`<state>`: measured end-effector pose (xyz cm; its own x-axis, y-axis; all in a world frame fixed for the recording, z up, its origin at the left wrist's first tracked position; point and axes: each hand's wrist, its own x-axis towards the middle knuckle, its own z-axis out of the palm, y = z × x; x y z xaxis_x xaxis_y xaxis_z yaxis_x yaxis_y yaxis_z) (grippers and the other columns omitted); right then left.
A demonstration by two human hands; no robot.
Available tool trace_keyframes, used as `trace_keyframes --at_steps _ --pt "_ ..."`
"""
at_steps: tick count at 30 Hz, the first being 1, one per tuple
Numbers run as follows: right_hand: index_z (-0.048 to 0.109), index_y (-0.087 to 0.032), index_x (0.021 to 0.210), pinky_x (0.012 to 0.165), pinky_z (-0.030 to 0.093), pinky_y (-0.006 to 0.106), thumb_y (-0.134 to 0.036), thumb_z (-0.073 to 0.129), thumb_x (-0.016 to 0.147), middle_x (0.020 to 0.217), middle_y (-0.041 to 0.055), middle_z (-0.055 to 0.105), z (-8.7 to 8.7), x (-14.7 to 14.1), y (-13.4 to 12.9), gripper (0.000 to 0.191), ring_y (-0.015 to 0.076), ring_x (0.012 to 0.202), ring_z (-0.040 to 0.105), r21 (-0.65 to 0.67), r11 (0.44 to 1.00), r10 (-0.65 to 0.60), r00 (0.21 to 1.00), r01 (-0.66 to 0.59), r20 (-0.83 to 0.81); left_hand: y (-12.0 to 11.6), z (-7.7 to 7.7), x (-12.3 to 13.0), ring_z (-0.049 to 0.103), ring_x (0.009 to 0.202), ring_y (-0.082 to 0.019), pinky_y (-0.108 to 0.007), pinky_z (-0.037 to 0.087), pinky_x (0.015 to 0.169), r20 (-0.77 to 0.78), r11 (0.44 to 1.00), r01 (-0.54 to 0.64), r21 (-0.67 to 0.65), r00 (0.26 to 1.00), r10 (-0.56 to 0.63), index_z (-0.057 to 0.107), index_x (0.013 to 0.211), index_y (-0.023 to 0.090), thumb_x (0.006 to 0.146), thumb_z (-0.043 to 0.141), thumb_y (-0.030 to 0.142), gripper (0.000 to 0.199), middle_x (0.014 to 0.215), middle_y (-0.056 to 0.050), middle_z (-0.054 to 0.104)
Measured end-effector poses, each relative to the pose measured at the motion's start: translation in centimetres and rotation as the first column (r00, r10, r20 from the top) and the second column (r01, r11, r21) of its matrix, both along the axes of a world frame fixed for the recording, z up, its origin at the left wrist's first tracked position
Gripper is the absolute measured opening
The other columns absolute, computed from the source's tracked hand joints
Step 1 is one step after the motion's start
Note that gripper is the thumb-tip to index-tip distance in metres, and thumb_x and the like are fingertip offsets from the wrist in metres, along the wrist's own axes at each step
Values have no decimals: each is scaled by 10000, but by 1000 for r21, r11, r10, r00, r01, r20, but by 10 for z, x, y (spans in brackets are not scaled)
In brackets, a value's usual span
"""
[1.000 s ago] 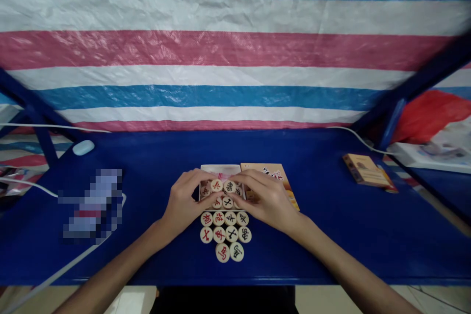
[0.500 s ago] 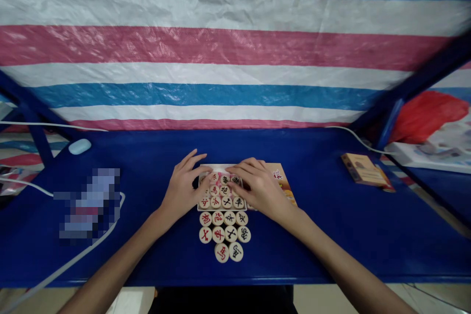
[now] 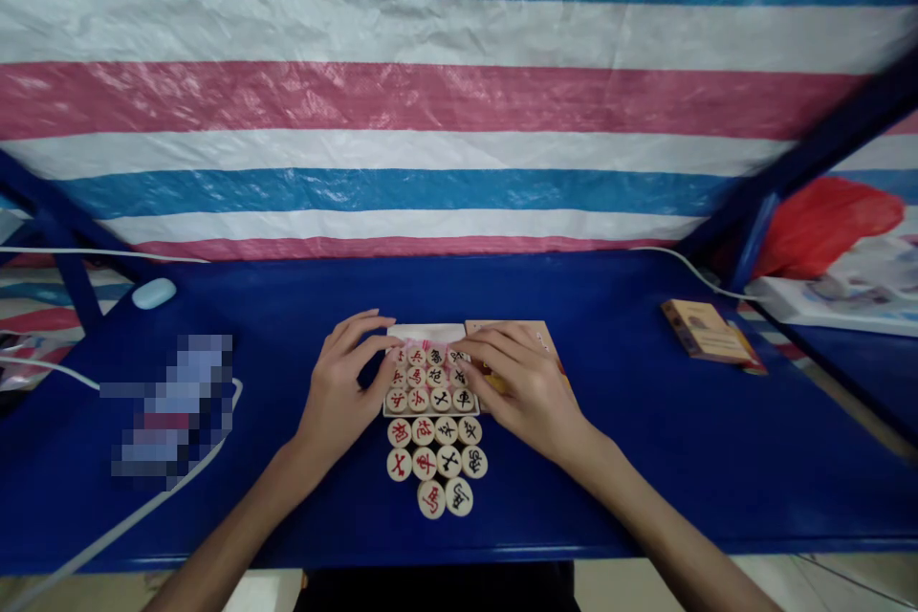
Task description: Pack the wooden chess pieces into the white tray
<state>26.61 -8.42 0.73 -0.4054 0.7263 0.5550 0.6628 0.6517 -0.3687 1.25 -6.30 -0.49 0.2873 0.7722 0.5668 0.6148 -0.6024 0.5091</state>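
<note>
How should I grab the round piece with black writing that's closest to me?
Probably by the rim of the black-marked front piece, from your right. It lies flat, writing up, so its round side suits a pinch. A red-marked piece sits close on its left and other pieces just behind; its right and near sides look free, so sliding it toward you may help.

Left hand (image 3: pixel 340 378) and right hand (image 3: pixel 527 381) parting

The red piece (image 3: pixel 417 356) and black piece (image 3: pixel 435 356), pinched a second ago, are now lying in the box (image 3: pixel 426 332) between the hands. The left hand is drawing outward, its thumb uncovering the column of red pieces (image 3: pixel 397 399) nearest it, and the right hand is easing slightly the opposite way.
</note>
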Motion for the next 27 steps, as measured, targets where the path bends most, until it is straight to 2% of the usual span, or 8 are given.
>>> trace_keyframes --at_steps 3,6,10,12,16,23,27 --pt "677 -221 1188 902 516 350 -142 621 969 1070 39 726 -6 3 -30 240 180 993 639 -7 999 -42 995 42 -88 -34 5 -4 661 1066 -186 -388 528 936 39 997 -79 -9 996 79 704 1029 256 960 617 160 147 1087 -20 710" --pt "671 -221 1186 850 538 314 -124 631 963 1052 44 712 -22 8 -67 247 162 967 659 -63 995 -83 992 77 -97 -73 -4 -10 673 957 -163 -337 533 846 43 990 -130 -47 990 132 685 1054 265 949 632 160 157 1021 -12 701" --pt "635 -224 1280 762 552 301 -145 598 993 1026 49 700 -42 15 -106 300 147 881 668 -187 981 -58 998 52 -25 -109 -22 -19 695 914 -153 -310 568 825 29 978 -54 -202 998 61 603 1224 263 949 633 205 283 997 -6 704" --pt "621 -229 1313 733 552 312 -164 593 1002 993 47 700 -48 16 -113 319 150 837 666 -189 981 -52 999 53 8 -115 -26 -22 697 919 -157 -311 576 816 -25 976 -47 -210 999 43 595 1249 269 951 631 214 305 1044 -21 695" --pt "625 -248 1321 728 566 327 -210 583 1011 949 40 696 -49 14 -111 314 159 802 674 -184 980 -69 997 74 33 -114 -28 -21 679 968 -193 -350 567 829 -157 993 -46 -108 987 29 642 1220 286 926 669 211 304 1123 -52 675" --pt "642 -272 1286 741 578 322 -235 595 1006 973 38 702 -49 13 -110 287 165 823 697 -210 973 -95 995 99 28 -110 -30 -16 667 972 -197 -342 545 816 -144 995 -36 -97 989 22 655 1140 274 931 652 172 233 1100 -42 683" --pt "585 -239 1337 686 562 295 -280 625 999 892 22 668 -54 14 -111 343 147 761 668 -242 965 -110 994 106 -6 -112 -30 -15 659 979 -203 -347 537 840 -155 994 -70 -89 986 56 631 1178 259 926 661 186 264 1103 -49 676"
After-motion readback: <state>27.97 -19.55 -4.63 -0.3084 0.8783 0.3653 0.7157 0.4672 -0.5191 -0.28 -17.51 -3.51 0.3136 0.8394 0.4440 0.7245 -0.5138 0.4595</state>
